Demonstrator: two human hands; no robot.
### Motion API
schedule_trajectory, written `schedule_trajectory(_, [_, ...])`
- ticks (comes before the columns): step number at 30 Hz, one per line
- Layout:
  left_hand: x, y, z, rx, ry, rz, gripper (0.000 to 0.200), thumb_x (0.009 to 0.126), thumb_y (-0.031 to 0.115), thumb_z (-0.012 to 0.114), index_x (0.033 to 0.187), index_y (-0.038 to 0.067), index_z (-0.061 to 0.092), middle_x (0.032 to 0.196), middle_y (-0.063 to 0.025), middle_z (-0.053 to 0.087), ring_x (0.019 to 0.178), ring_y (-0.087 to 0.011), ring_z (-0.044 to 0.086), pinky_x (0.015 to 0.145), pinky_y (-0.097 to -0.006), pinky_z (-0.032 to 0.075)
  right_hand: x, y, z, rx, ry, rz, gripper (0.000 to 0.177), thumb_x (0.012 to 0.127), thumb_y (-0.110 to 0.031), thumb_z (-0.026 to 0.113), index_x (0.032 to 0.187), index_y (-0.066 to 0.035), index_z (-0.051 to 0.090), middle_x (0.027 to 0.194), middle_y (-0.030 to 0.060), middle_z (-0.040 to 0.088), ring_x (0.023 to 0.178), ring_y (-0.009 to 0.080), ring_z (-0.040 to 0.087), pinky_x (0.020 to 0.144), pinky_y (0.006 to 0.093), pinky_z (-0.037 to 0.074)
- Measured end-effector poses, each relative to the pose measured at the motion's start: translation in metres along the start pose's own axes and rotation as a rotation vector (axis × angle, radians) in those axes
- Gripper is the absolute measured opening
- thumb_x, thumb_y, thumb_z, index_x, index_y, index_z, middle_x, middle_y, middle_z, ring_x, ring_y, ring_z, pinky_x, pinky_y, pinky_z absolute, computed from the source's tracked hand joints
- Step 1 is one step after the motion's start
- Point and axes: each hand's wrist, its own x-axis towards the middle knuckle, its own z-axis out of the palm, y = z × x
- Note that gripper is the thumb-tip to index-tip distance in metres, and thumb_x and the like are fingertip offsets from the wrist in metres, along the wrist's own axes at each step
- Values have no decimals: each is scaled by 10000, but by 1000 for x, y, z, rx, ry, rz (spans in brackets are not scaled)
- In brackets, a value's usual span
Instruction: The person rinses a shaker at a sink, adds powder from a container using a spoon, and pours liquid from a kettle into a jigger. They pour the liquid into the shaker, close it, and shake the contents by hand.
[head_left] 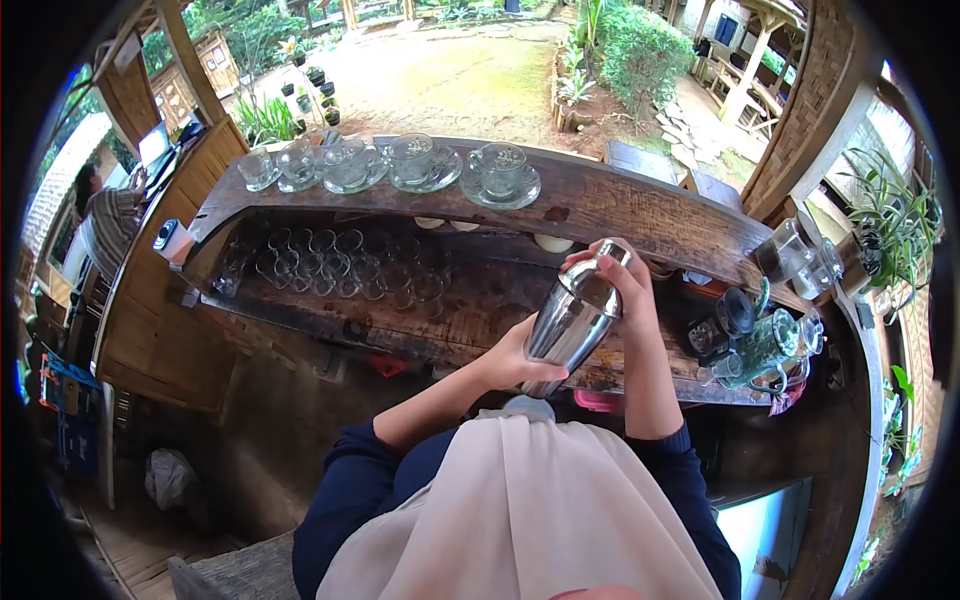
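a shiny steel cocktail shaker [575, 320] is held tilted above the dark wooden table's [470, 305] near edge; left hand [510, 362] fingers clasp its base, right hand [625, 290] fingers wrap its cap.

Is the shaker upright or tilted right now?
Tilted: the shaker leans toward the upper right, left hand under its base, right hand gripping its top.

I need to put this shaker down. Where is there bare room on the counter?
Bare wood lies on the top plank right of the cups on saucers, and on the lower shelf between the glasses and the shaker. The right end, by the glass pitchers, is crowded.
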Motion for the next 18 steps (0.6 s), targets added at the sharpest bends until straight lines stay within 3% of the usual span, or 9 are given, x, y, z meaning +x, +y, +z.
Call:
schedule_trajectory(2, [0,1,6,9,13,16,758,688,198,779,1318,25,394,1191,-76,529,1100,-162,492,966,-318,372,-2,-17,6,-229,116,34,282,851,-171,639,1065,-28,523,956,166,653,885,206,639,773,324,519])
schedule_trajectory(6, [-2,6,13,149,155,87,798,645,186,818,1299,19,391,1174,-90,541,1091,-160,507,966,-314,379,0,-32,19,-354,84,54,235,839,-118,656,1029,-42,540,939,134,666,845,147,634,729,274,510])
schedule_trajectory(8, [-3,7,11,248,216,129,797,624,202,834,1271,16,408,1152,-98,555,1073,-160,521,960,-311,387,2,-30,25,-271,111,117,203,813,-77,691,963,-35,561,856,34,636,801,94,610,662,221,477])
schedule_trajectory(10, [-2,7,5,224,231,205,798,601,173,841,1258,18,416,1118,-94,569,1039,-150,532,939,-297,399,-2,-24,41,-169,159,-1,187,809,-78,696,938,-39,566,859,22,620,812,90,605,647,213,467])
schedule_trajectory(18, [-10,3,11,106,328,192,801,591,187,841,1251,22,420,1108,-89,559,1032,-155,528,934,-312,404,-1,-11,45,-102,101,-54,183,831,-49,660,968,-25,540,889,55,589,864,155,630,645,219,466])
